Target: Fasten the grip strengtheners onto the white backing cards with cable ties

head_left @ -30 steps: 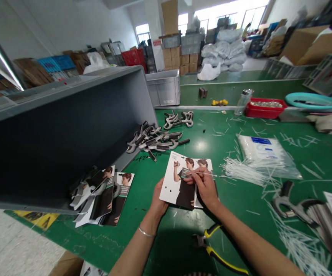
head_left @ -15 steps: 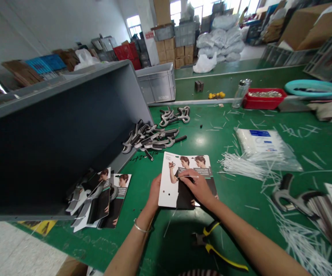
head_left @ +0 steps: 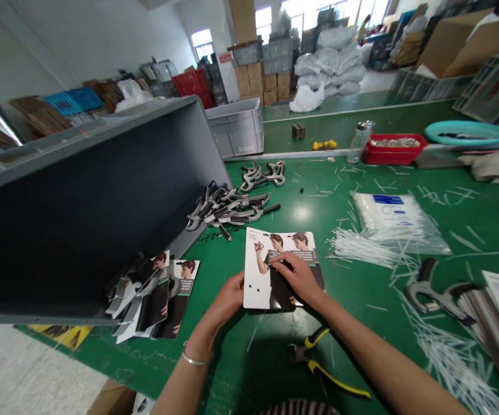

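A folded-looking printed packaging card [head_left: 255, 294] with pictures of a person and two small holes lies before me, tilted up slightly. My left hand [head_left: 231, 293] holds its left edge, the fingers hidden behind it. Across the card's middle, my right hand [head_left: 297, 278] has thumb and forefinger closed near the printed arm; whatever they pinch is too small to make out. Below the right forearm rest yellow-and-black cutting pliers [head_left: 314, 363]. White cable ties [head_left: 357, 248] lie loose to the right, beside a plastic bag of ties [head_left: 394, 219].
A grey crate [head_left: 102, 190] lies on its side at left, with carded hand grips [head_left: 145, 300] at its mouth. Loose hand grips [head_left: 236, 210] are heaped behind the card. At right are another grip [head_left: 433, 294], stacked cards [head_left: 491, 323] and a red tray [head_left: 394, 151].
My left hand and wrist have shifted left and stand further out from the card's edge. The white cable tie seen at my right fingertips no longer shows. The card has moved slightly right.
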Motion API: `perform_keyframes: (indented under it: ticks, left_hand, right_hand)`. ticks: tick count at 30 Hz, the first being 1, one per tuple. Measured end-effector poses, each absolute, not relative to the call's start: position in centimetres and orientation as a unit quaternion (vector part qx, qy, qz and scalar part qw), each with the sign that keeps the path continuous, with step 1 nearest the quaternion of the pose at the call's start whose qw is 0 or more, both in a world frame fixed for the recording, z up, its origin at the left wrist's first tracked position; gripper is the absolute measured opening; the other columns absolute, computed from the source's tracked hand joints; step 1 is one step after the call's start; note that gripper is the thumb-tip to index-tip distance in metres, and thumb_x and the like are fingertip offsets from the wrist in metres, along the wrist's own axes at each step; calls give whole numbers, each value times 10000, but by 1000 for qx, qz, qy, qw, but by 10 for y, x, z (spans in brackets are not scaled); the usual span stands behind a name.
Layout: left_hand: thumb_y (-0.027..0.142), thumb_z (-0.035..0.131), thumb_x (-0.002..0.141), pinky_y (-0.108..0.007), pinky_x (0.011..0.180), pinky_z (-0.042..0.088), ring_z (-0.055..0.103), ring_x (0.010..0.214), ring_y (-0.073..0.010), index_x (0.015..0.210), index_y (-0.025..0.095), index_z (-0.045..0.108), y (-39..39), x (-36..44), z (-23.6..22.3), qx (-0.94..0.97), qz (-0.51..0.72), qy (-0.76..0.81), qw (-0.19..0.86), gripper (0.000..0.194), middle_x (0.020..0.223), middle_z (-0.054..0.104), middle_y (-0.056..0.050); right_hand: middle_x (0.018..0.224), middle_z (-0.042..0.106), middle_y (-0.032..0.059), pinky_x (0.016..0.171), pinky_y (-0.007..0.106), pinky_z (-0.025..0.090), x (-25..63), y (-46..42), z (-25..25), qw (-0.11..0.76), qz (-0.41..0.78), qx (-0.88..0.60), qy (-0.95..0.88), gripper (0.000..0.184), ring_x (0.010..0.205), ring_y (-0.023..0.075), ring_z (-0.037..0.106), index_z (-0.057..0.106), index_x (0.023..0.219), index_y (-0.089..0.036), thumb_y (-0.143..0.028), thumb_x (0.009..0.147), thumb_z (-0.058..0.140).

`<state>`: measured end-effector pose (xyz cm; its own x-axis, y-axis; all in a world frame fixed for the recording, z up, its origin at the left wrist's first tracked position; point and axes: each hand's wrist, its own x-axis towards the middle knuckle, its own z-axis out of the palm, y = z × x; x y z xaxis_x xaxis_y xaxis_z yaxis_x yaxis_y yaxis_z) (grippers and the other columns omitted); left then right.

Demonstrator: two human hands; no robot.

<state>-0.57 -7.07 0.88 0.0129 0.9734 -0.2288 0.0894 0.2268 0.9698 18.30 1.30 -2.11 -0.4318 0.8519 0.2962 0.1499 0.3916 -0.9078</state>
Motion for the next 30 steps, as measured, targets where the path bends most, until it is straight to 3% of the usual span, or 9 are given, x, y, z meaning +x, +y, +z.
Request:
perform_keyframes:
  ticks: [4,6,8,12,14,26,30]
  left_hand:
    - [201,698,707,-359,867,497,638,954,-267,935,206,778,-71,-4,2,549,425,631,348,242,1008,720,-99]
    - [206,688,708,-339,850,494,635,942,-257,936,197,773,-68,-3,-6,546,436,644,310,244,1029,709,-102]
    - [217,684,697,-321,788,501,644,875,-245,878,172,765,-64,-2,-16,526,444,647,327,203,979,719,-100]
    - [222,685,654,-302,576,452,581,595,-209,627,149,692,-53,0,-31,482,428,669,369,78,612,671,-66]
    - [218,701,630,-303,555,436,560,561,-203,589,159,666,-51,1,-33,478,428,674,366,80,553,643,-57]
    - [175,655,696,-305,581,480,595,581,-198,642,152,680,-49,0,-30,537,419,637,360,64,641,668,-72]
    - [173,665,708,-330,676,505,649,718,-238,760,152,707,-47,0,-27,523,436,652,333,70,774,717,-96]
  right_hand:
    - [1001,715,31,901,363,453,183,13,-23,410,428,-347,-726,143,968,213,639,692,969,-251,-296,942,559]
    - [1005,714,31,903,360,453,182,13,-24,409,426,-341,-731,155,971,211,639,691,976,-249,-297,951,545]
    - [1011,713,32,901,357,454,181,12,-24,408,422,-332,-738,170,971,208,639,689,984,-249,-296,963,527]
    - [1032,714,36,917,365,450,181,11,-24,404,422,-318,-747,193,989,212,640,691,1018,-255,-290,975,506]
    - [1040,714,36,923,368,450,181,11,-23,401,426,-318,-746,202,997,213,641,690,1028,-258,-294,978,497]
    - [971,672,51,859,359,463,183,11,-26,416,412,-299,-753,258,933,212,617,688,1036,-242,-228,989,435]
    - [1013,659,62,892,369,456,181,9,-25,419,409,-297,-754,218,972,215,604,670,1086,-237,-237,978,480]
